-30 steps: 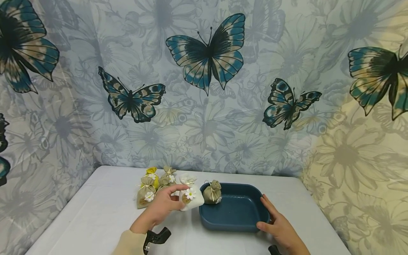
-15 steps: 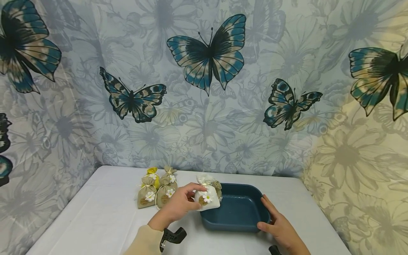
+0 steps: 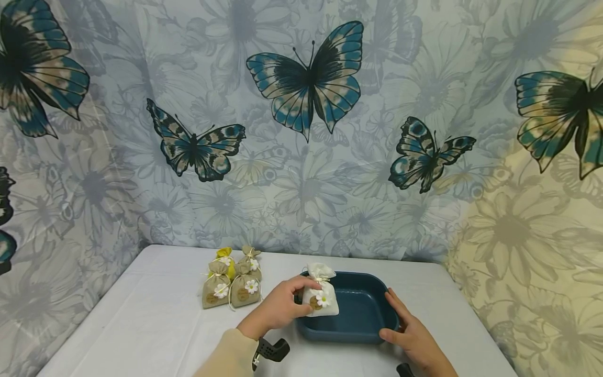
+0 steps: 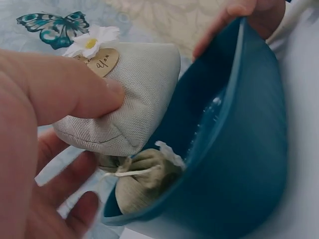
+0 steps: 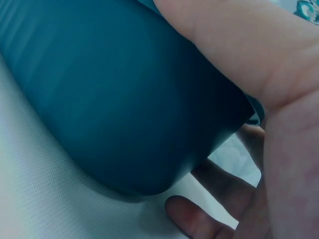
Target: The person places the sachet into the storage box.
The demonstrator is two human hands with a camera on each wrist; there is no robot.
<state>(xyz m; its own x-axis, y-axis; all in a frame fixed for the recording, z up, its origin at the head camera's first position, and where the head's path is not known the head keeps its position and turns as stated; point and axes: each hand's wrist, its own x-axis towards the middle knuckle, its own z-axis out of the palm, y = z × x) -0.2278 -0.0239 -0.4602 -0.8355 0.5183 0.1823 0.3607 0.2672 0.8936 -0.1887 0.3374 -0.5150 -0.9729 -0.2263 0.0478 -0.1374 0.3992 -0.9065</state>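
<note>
Cream left sleeve [image 3: 231,356]; black angular left wrist mount [image 3: 277,351]

Blue dish [image 3: 360,308]: room inside right; white bag [image 3: 328,291], olive bag [image 4: 142,186] block left.

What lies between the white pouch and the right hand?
In the head view, only the blue dish: a bare part of its inside, then the end that the right hand grips.

"You", in script, can be read on the oval tag [image 4: 103,62] of the white pouch [image 4: 149,82] held in the left fingers [image 4: 75,173], while tags on the tan pouches [image 3: 218,284], apart from those fingers, are too small to read.
</note>
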